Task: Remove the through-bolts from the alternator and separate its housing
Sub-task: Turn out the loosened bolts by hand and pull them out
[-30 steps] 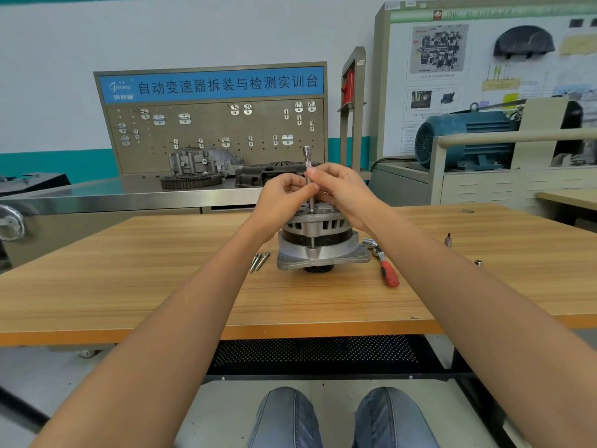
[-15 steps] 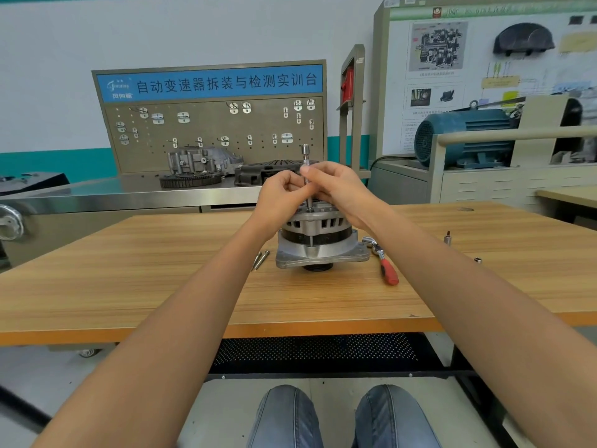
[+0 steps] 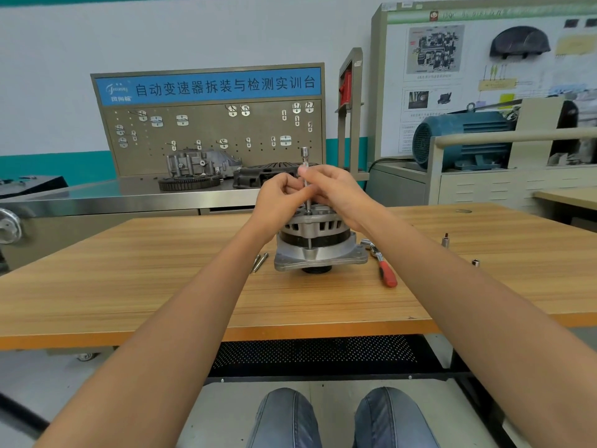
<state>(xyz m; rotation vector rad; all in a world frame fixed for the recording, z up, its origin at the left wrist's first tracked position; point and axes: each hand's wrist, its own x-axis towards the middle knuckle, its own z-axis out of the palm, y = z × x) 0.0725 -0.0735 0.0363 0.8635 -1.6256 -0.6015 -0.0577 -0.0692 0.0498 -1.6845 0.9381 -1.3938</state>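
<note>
The alternator (image 3: pixel 318 240) stands on its flat flange near the middle of the tabletop (image 3: pixel 129 286), a little toward the far edge, with both forearms reaching over the near edge to it. The left hand (image 3: pixel 280 197) and the right hand (image 3: pixel 336 192) meet above its top, fingers curled and pinching a slim upright driver shaft (image 3: pixel 305 171) whose lower end sits on a bolt head in the housing. Two loose bolts (image 3: pixel 260 261) lie just left of the flange, and a red-handled ratchet (image 3: pixel 384 268) lies just right of it; small sockets (image 3: pixel 445 240) stand further toward the right edge. The likely risks: the shaft, held only by fingertips, could tilt and slip off the bolt head, rounding it; the alternator is not clamped, so twisting could turn or tip it; the freed bolts sit loose and could roll toward the edge. No container is in view, so every removed part lies bare on the wood. Beyond the far edge, a steel bench carries gear parts before a pegboard (image 3: pixel 210 137).
</note>
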